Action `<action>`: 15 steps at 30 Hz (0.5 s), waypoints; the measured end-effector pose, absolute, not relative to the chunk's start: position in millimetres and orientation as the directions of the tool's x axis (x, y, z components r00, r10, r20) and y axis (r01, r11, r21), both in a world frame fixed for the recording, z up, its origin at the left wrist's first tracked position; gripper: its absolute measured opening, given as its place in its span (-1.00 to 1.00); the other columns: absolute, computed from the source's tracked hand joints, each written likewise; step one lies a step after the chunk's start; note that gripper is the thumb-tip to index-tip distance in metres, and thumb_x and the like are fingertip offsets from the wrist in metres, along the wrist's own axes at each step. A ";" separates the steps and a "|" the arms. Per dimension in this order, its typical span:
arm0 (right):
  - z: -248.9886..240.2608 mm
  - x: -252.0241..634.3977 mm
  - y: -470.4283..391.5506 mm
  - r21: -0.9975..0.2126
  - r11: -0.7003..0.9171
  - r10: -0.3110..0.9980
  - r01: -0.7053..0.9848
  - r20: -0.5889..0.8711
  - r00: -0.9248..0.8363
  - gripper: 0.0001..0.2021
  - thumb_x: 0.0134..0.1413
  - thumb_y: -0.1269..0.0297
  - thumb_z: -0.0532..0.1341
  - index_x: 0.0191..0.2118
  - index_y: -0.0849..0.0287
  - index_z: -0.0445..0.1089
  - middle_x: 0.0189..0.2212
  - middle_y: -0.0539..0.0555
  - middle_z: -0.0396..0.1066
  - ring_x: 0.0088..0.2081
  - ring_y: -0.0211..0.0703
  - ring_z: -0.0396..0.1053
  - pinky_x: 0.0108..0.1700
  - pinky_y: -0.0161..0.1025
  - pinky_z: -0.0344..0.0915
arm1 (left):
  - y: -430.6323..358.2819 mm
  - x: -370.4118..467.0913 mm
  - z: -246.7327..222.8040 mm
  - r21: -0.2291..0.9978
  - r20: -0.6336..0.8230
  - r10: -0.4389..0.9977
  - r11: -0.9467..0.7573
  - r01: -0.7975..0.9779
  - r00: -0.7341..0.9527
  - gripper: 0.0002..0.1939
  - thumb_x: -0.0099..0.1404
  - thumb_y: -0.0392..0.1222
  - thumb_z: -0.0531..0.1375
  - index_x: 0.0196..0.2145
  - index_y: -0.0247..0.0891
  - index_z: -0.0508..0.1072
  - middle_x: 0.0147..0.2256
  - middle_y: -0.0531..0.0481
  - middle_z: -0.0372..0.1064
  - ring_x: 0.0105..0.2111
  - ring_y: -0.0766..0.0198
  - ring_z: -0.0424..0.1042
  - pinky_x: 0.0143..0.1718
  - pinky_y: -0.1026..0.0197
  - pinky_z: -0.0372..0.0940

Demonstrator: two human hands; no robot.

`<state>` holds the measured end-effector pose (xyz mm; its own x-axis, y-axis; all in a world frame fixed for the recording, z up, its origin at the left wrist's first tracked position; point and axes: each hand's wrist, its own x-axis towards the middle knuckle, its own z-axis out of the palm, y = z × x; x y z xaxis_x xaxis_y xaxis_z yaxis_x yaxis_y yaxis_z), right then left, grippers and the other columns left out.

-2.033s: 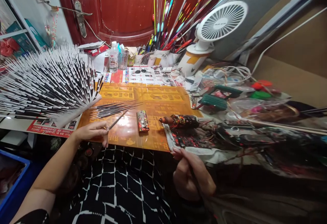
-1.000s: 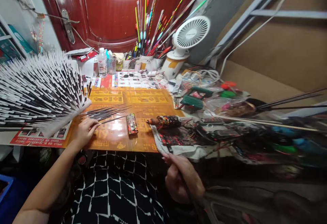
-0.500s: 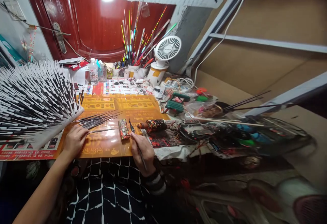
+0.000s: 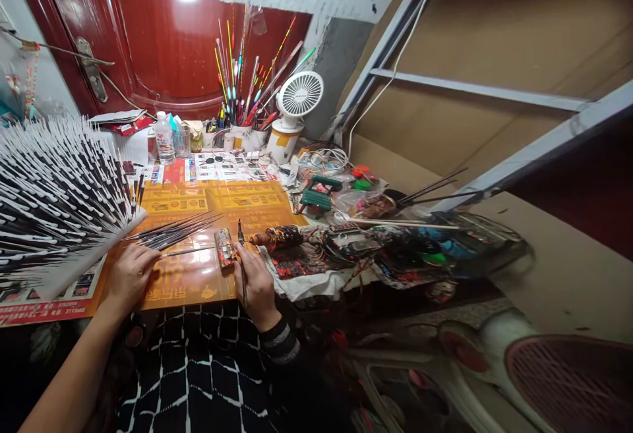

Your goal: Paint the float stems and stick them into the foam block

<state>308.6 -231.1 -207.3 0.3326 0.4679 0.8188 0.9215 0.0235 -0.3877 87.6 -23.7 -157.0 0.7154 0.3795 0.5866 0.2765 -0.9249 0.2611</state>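
Note:
In the head view my left hand (image 4: pixel 129 276) is closed on one end of a thin dark stick (image 4: pixel 190 250), which points right across the orange table covering (image 4: pixel 198 291). The stick's far end lies beside a small paint-stained block (image 4: pixel 224 248). My right hand (image 4: pixel 256 283) grips a slim pen-like tool (image 4: pixel 240 230), its dark, slightly curved tip pointing up. That tool is just right of the block; its exact kind is unclear. Above my left hand lies a bundle of similar dark thin sticks (image 4: pixel 173 232).
At left stands a white board (image 4: pixel 99 255) bristling with white-tipped sticks. A paint-smeared, orange-and-black tool (image 4: pixel 284 236) lies to the right, near a green stand (image 4: pixel 316 197). A bottle (image 4: pixel 164 138), a white fan (image 4: pixel 301 95) and colourful fishing floats (image 4: pixel 242 97) line the back.
The whole view has shifted, so the scene sits further left. My right hand has turned slightly and its pen-like tool stands more upright. My left hand keeps its hold on the thin stick.

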 end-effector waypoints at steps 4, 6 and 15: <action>-209.9 308.2 -230.8 -0.399 0.019 0.471 0.917 0.813 0.344 -0.41 0.35 0.45 0.08 0.44 0.08 0.03 0.14 0.21 0.43 0.16 0.02 0.41 0.14 0.05 0.47 | -23.0 89.2 -156.1 0.276 0.587 0.385 -0.922 0.271 0.712 -0.73 0.48 -0.11 0.09 -0.22 -0.15 0.59 -0.27 -0.04 0.56 -0.20 0.12 0.41 -0.14 0.11 0.33; -211.2 308.2 -230.4 -0.406 0.022 0.471 0.914 0.810 0.349 -0.41 0.35 0.45 0.08 0.43 0.08 0.04 0.15 0.22 0.42 0.17 0.02 0.41 0.15 0.06 0.46 | -23.1 90.1 -157.8 0.284 0.587 0.388 -0.921 0.268 0.711 -0.73 0.47 -0.11 0.10 -0.23 -0.15 0.59 -0.28 -0.04 0.56 -0.21 0.12 0.41 -0.14 0.11 0.33; -209.5 298.1 -239.9 -0.380 0.058 0.380 0.923 0.863 0.332 -0.44 0.28 0.54 0.13 0.35 0.10 0.20 -0.01 0.20 0.52 -0.01 -0.03 0.50 -0.01 -0.03 0.51 | -33.0 97.2 -167.0 0.353 0.573 0.432 -0.897 0.265 0.696 -0.75 0.47 -0.14 0.11 -0.27 -0.17 0.56 -0.31 -0.05 0.53 -0.26 0.14 0.38 -0.13 0.10 0.30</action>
<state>298.1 -239.9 -209.5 0.3320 0.3803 0.8632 0.9230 0.0576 -0.3804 97.2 -33.0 -167.0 0.6962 0.4318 0.5735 0.2655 -0.8971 0.3533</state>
